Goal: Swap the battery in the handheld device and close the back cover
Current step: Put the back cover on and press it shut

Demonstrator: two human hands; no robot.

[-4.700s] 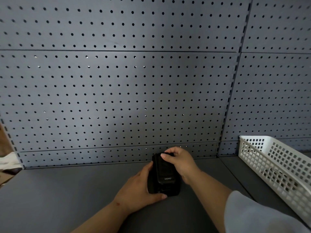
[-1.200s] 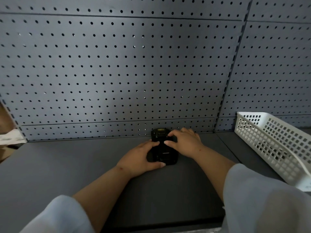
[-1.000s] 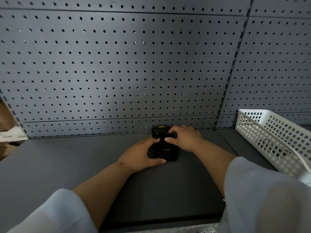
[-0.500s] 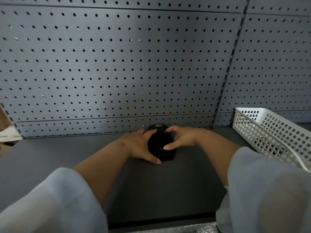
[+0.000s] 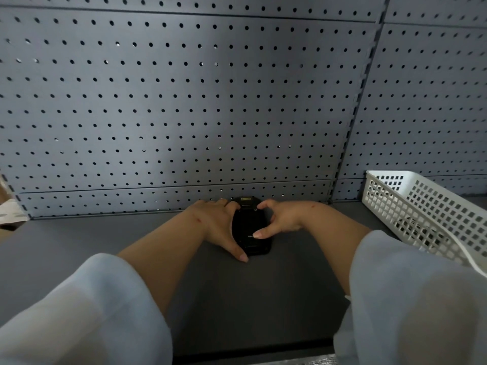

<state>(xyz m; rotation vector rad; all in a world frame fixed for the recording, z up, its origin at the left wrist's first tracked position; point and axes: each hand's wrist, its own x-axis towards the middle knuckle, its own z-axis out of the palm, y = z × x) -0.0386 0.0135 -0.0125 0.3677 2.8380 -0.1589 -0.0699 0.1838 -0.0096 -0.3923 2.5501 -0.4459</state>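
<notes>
The black handheld device [image 5: 250, 227] lies back side up on the dark grey shelf [image 5: 79, 248], close to the pegboard wall. My left hand [image 5: 214, 223] wraps its left edge, thumb along the lower left side and fingers at the top corner. My right hand [image 5: 282, 219] holds the right edge, thumb pressed on the back cover near the small logo and forefinger at the top right corner. The back cover looks seated flat. No loose battery is in sight.
A white plastic mesh basket [image 5: 421, 206] stands on the shelf at the right. The grey pegboard wall [image 5: 184, 114] rises directly behind the device. Some pale packaging [image 5: 10, 212] shows at the far left edge. The shelf's front edge runs just below my sleeves.
Both hands moved from lying on top of the device to gripping its two sides. The device has shifted slightly toward the wall. The view has tilted.
</notes>
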